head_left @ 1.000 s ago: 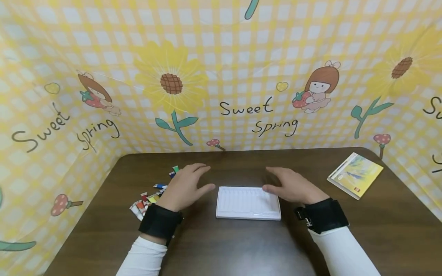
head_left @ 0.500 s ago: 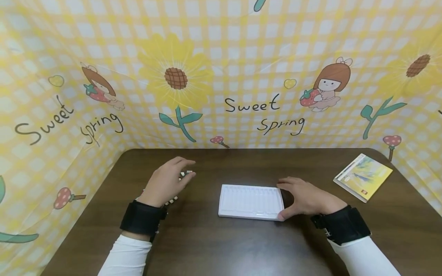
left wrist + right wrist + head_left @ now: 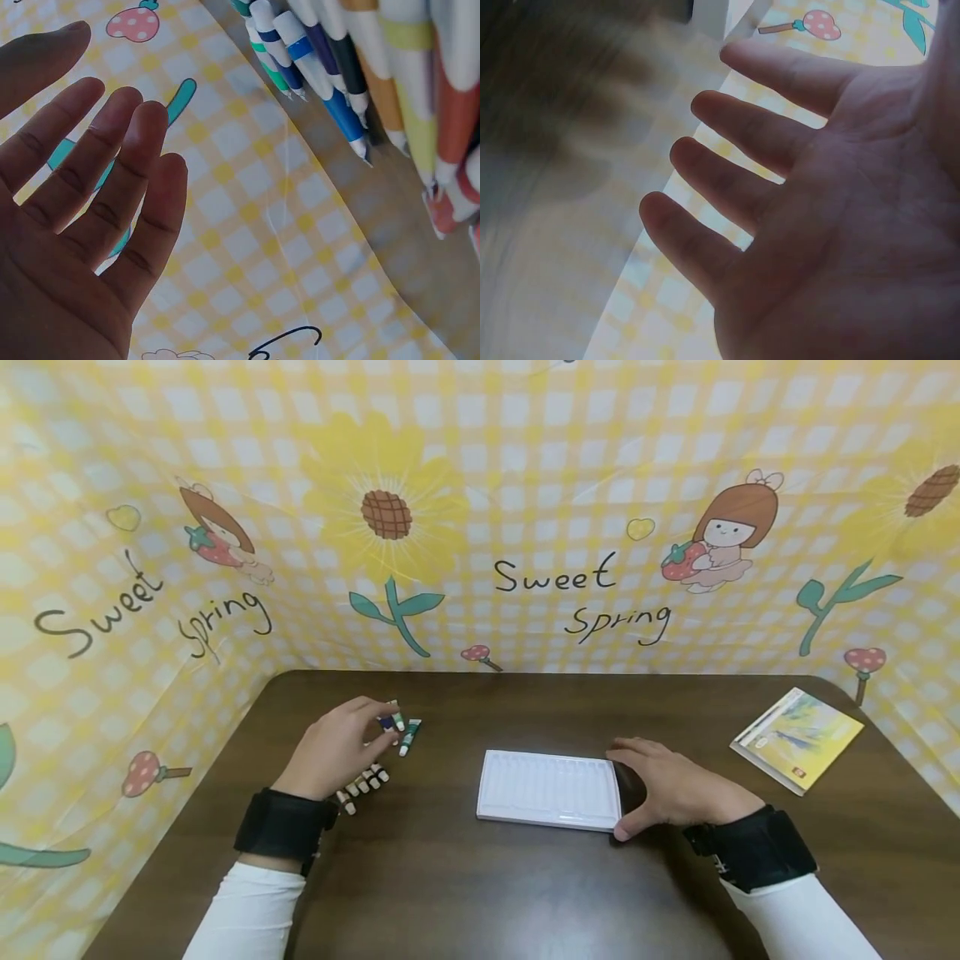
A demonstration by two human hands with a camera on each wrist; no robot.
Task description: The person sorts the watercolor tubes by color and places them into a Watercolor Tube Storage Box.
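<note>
1. The left wrist view shows the coloured bodies of the paint tubes (image 3: 315, 71), green, blue, ochre, yellow and red among them; the head view gives mainly their pale caps, around 9 o'clock from the white tray (image 3: 551, 789).
2. The left hand (image 3: 333, 747) covers many tubes from above; its wrist camera shows it relaxed, fingers loosely extended.
3. The right hand (image 3: 675, 785) is at the tray's 3 o'clock end, fingers straight and spread, thumb by the 4 o'clock corner; contact is hard to tell.
4. The right wrist view blurs the table (image 3: 540, 262) and cuts off a pale object (image 3: 711, 16) near 12 o'clock.
5. The tray's long axis runs from just past 9 to just past 3; the dark-green tube (image 3: 410, 737) points its cap between 6 and 7.
</note>
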